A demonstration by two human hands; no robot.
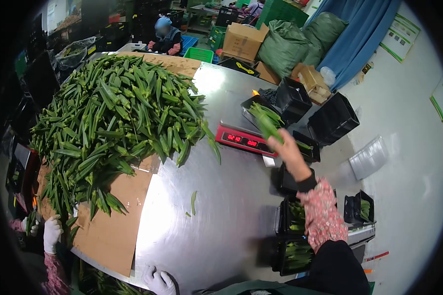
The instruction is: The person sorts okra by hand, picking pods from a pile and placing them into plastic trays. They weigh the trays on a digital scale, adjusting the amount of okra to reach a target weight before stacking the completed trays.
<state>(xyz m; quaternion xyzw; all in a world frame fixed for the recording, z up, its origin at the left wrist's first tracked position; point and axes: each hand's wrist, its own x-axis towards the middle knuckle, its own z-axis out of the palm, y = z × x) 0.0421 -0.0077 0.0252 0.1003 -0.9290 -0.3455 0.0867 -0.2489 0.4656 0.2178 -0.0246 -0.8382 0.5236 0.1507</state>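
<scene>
My right hand [289, 151], bare below a floral sleeve, reaches over the red digital scale [243, 141] with its fingers closed on okra [268, 127], slightly blurred. Under that okra, a black tray [249, 112] with more pods sits on the scale, whose red display reads 0.210 and 0.00. My left hand [160, 281], in a white glove, lies at the table's near edge, fingers loosely apart and nothing visible in them. A large okra heap [118, 113] covers the left side of the table, partly on cardboard [123, 196].
Black trays of okra [298, 255] stand along the right edge, with stacked black crates [332, 120] behind. A co-worker's gloved hand [52, 233] is at the lower left. Another person [166, 37] sits beyond the heap. Loose okra bits [193, 202] lie on the metal table [211, 236].
</scene>
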